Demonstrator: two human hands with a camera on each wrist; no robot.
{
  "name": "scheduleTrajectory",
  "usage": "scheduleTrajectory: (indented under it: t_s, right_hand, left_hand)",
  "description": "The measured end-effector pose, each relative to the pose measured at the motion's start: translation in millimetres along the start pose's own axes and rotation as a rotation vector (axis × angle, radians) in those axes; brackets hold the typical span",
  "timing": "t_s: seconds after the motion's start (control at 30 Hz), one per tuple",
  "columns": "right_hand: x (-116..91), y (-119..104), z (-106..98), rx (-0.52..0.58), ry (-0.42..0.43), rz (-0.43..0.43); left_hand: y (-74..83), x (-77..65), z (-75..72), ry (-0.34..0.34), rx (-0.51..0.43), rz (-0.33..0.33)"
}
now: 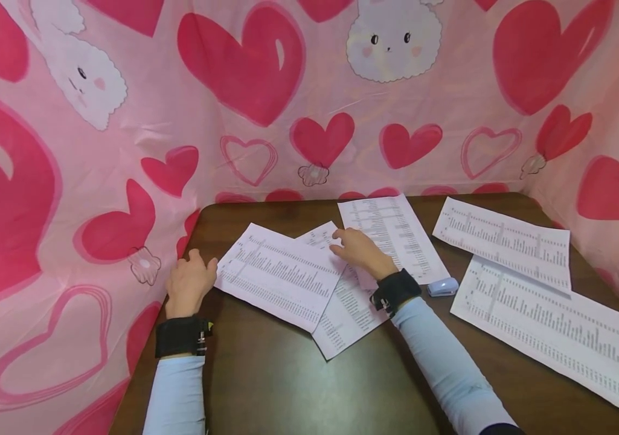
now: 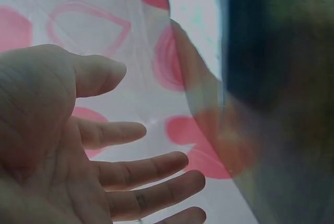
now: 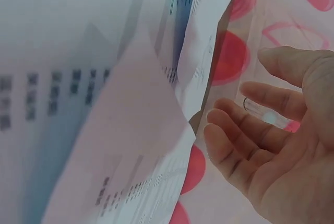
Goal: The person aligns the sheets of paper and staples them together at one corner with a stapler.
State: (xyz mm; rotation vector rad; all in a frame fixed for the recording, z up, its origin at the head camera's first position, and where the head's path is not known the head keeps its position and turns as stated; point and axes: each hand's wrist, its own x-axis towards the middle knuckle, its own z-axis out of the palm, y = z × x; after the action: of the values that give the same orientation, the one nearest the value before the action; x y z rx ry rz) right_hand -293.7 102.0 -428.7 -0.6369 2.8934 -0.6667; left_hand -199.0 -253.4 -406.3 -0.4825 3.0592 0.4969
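Note:
My left hand [image 1: 189, 281] is just off the left corner of a printed sheet [image 1: 282, 278], its fingers spread and holding nothing. The left wrist view shows the bare palm of that hand [image 2: 104, 145]. Over the right end of the same sheet hovers my right hand [image 1: 363, 251], with its fingers loosely bent. Nothing sits in the palm of the right hand [image 3: 282, 135] in the right wrist view, where the paper [image 3: 141, 93] edges stand close to the fingertips. A second printed sheet [image 1: 347, 317] lies crosswise under the first. Behind my right hand is another printed sheet [image 1: 391, 226].
A small light blue stapler [image 1: 442, 287] lies right of my right wrist. Two more printed sheets, an upper one [image 1: 505, 238] overlapping a lower one [image 1: 548, 332], lie on the right of the brown table [image 1: 287, 386]. Pink heart-patterned cloth [image 1: 309, 84] walls the back and sides.

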Motion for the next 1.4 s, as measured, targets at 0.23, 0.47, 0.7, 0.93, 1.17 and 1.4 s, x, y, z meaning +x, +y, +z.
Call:
scheduleTrajectory:
  t_s: [0.23, 0.47, 0.7, 0.93, 1.17, 1.4]
  right_hand:
    - [8, 1, 0, 0.042, -0.032, 0.017]
    - [17, -5, 13, 0.011, -0.065, 0.026]
    - [18, -2, 20, -0.038, -0.054, 0.032]
    - [18, 1, 23, -0.055, -0.061, 0.068]
    - [18, 1, 25, -0.094, -0.049, 0.069]
    - [18, -2, 25, -0.109, -0.048, 0.075]
  left_hand:
    - [-8.4, 3.0, 9.3, -0.068, 0.003, -0.055]
    - [-24.8, 1.0, 11.0, -0.163, -0.029, -0.122]
    - [-22.8, 6.0, 17.6, -0.163, -0.043, -0.157]
    - [-24.3, 10.7, 22.9, -0.150, -0.062, -0.163]
    - [-26.1, 12.7, 28.8, -0.177, -0.091, -0.168]
    - [-24.1, 16.0, 31.7, -0.204, -0.126, -0.170]
